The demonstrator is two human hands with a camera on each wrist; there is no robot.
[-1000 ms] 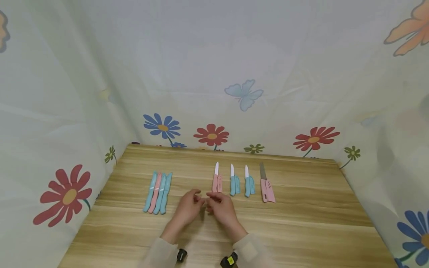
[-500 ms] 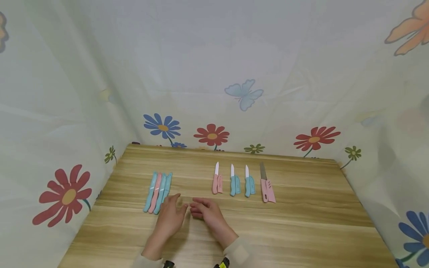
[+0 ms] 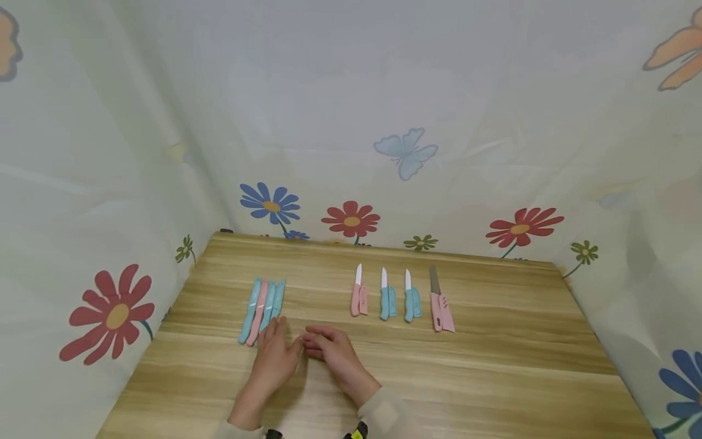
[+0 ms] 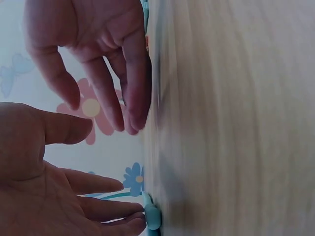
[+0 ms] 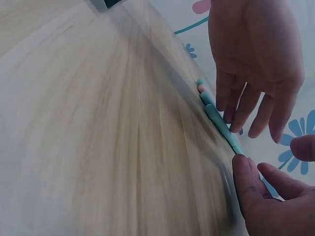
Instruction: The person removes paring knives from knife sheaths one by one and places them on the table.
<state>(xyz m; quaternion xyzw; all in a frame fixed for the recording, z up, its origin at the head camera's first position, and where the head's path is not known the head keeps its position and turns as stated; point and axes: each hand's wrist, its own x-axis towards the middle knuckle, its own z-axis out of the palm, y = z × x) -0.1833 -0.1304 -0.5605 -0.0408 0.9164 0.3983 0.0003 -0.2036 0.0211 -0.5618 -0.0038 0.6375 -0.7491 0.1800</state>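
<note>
no readable text, sheath marks [image 3: 364,300] too small

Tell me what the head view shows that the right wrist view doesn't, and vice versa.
Only head view: pink paring knife, two teal paring knives, gray-bladed pink-handled knife, butterfly print.

Only right wrist view: the nearest teal handle end, which the left hand hides from the head camera.

Both: that hand, right hand, sheathed knives, wooden table, floral cloth.

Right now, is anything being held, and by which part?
Nothing looks held. The left hand has straight fingers at the knife handles, curled round none; whether they touch is unclear. The right hand, beside it, grips nothing.
</note>
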